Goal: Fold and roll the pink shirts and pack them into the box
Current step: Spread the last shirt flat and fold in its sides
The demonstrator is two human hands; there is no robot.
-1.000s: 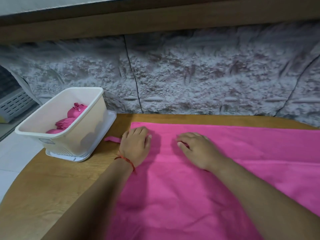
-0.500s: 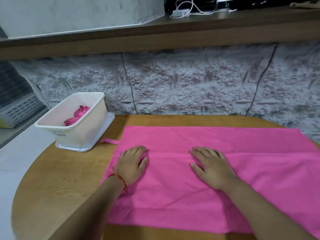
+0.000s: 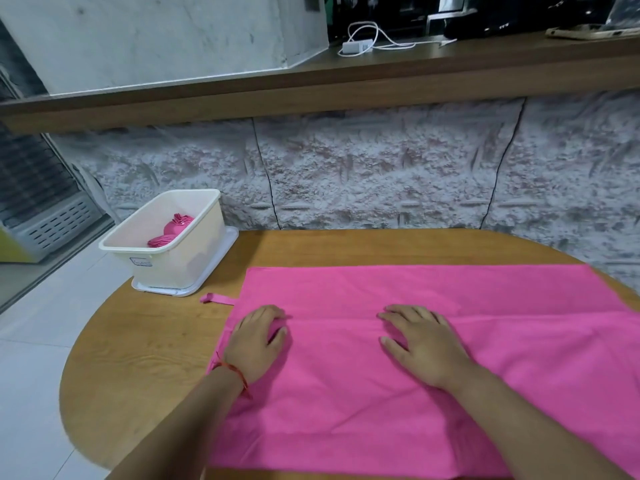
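shirt: flat pink woven-fabric shirt (image 3: 346, 393), spread as a wide rectangle over the right and near part of the table. One horizontal crease runs across it at fingertip level, with light wrinkles below.
tab: narrow pink fabric strip (image 3: 216, 298) sticking out from the shirt's left edge, lying on bare wood.
table: rounded wooden table top (image 3: 138, 358), visible grain, satin finish.
box: off-white rectangular plastic box (image 3: 180, 261), smooth walls, small label on the near end. It stands at the far-left of the table on a white plastic lid (image 3: 223, 249), apart from the shirt.
packed: rolled pink shirts (image 3: 173, 230) inside the box, spiral ends showing.
left hand (image 3: 256, 341): palm down on the shirt near its left edge. Fingers (image 3: 273, 311) held together, tips bent down at the crease, thumb alongside. It presses on the cloth; no pinch is visible. Red string bracelet (image 3: 235, 372) on the wrist.
right hand (image 3: 422, 344): flat on the shirt mid-width, fingers (image 3: 398, 311) straight and slightly spread, tips on the crease, nothing gripped.
wall: rough grey stone-textured panels (image 3: 381, 174) with dark seams behind the table.
shelf: brown wooden ledge (image 3: 311, 95) above, carrying a white charger and cable (image 3: 360, 46).
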